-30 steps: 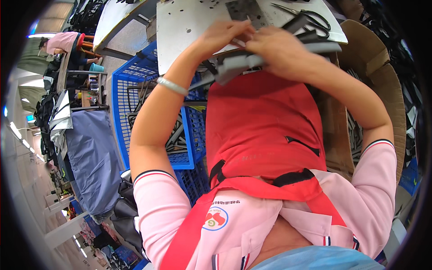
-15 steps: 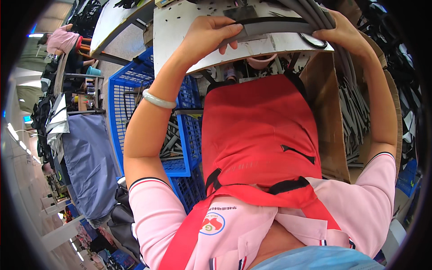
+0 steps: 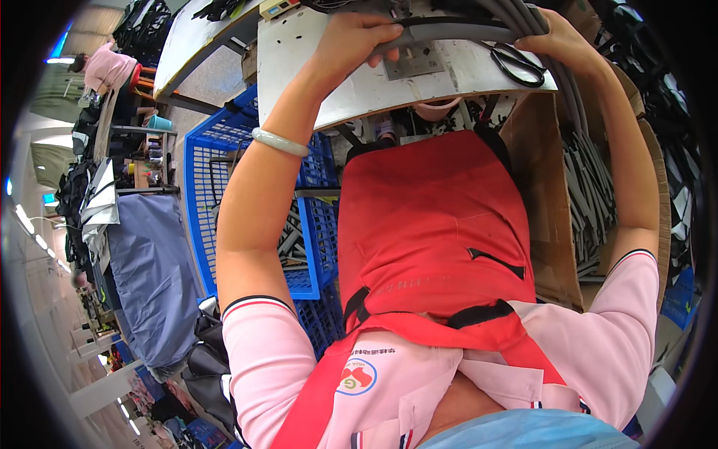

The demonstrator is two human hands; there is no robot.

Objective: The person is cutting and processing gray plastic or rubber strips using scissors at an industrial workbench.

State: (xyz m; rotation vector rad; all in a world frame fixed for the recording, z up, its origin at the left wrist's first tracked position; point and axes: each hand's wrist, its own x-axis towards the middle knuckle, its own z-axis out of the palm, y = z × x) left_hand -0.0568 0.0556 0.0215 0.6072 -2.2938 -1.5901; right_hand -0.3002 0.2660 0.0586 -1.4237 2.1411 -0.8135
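Observation:
My left hand [image 3: 355, 41] is stretched forward over a pale work table [image 3: 351, 82], its fingers curled around one end of a bundle of long grey strips [image 3: 464, 28]. A pale bangle [image 3: 279, 141] sits on that forearm. My right hand [image 3: 557, 41] grips the other end of the same bundle, where the strips bend down toward the right. A metal plate [image 3: 415, 61] lies on the table just under the strips. Black-handled scissors [image 3: 516, 63] rest beside my right hand. A red apron [image 3: 434, 224] covers my lap.
A blue plastic crate [image 3: 224, 187] with grey strips stands at my left. A cardboard box [image 3: 550, 217] holding several grey strips stands at my right. A blue cloth-covered bundle [image 3: 146, 262] and black bags lie further left. A person in pink [image 3: 105, 67] sits far off at upper left.
Both hands have lifted the grey strip bundle from my lap up and forward onto the table, arms now extended.

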